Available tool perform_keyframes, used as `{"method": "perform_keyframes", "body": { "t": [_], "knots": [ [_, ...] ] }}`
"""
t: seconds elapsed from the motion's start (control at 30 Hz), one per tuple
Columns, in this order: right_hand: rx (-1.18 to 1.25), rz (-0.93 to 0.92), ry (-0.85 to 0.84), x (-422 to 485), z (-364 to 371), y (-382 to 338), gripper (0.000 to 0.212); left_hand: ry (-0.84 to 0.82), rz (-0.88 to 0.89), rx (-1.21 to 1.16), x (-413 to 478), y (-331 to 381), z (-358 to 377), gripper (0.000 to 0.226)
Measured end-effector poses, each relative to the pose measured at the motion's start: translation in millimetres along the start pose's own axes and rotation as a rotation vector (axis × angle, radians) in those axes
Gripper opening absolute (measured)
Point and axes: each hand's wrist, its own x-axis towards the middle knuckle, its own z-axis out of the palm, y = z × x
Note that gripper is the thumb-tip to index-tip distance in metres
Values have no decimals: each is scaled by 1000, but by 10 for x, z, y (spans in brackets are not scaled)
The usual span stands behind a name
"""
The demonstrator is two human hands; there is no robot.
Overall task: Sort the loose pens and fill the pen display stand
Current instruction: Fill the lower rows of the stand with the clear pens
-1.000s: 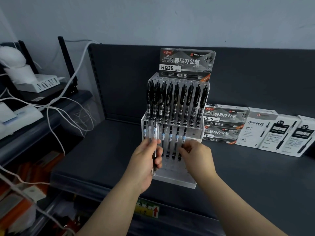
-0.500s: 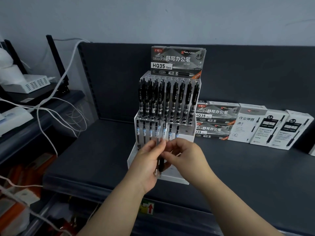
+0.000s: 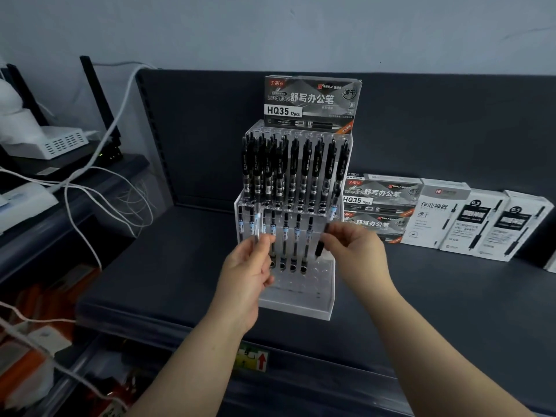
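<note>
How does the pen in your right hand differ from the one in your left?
The right pen, pinched by the right hand, tilts with its black end down over empty holes of the stand; the left pen, gripped by the left hand, stands upright at the stand's left front. The right pen shows black below the fingers; the left pen shows only clear barrel above them. Both are held, not yet slotted.

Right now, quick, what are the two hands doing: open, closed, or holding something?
Left hand: grips loose pens, count unclear.
Right hand: pinches one pen, tilted, over the display stand.
</note>
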Motion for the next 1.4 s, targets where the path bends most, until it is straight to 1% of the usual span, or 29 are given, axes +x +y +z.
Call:
{"method": "perform_keyframes", "body": {
  "t": [0.1, 0.17, 0.37, 0.63, 0.8, 0.9, 0.93, 1.0, 1.03, 1.1, 1.23, 1.3, 1.4],
  "knots": [
    [-123, -20, -13, -11, 73, 94, 17, 19, 13, -9, 5, -24, 13, 29],
    [-198, -39, -22, -32, 113, 156, 19, 19, 8, -29, 12, -37, 14, 27],
    [-395, -64, -44, -72, 187, 277, 16, 1, 14, -32, 14, -58, 34, 18],
    [-434, -109, -66, -82, 201, 291, 17, 37, -1, -15, 14, -125, 42, 17],
    [-399, -107, -82, -97, 147, 306, 11, 37, 25, 39, 13, -157, 87, 18],
    [-268, -109, -39, -166, 45, 231, 16, 28, 49, 72, 1, -181, 143, 20],
    [-208, -128, -47, -204, 10, 175, 15, 23, 54, 73, -5, -191, 171, 20],
    [-90, -146, -134, -289, -46, 46, 10, 2, 60, 60, -18, -202, 229, 19],
    [-49, -148, -189, -321, -64, 0, 12, -14, 61, 59, -21, -207, 258, 19],
    [-30, -153, -259, -350, -91, -39, 14, -49, 61, 80, -31, -218, 320, 20],
    [-61, -175, -270, -311, -161, -12, 9, -82, 98, 126, -73, -216, 408, 25],
    [-23, -161, -233, -239, -222, 14, 9, -67, 170, 230, -90, -208, 387, 24],
    [36, -115, -94, -45, -312, 104, 9, 16, 336, 650, -71, -245, 262, 25]
  ]
}}
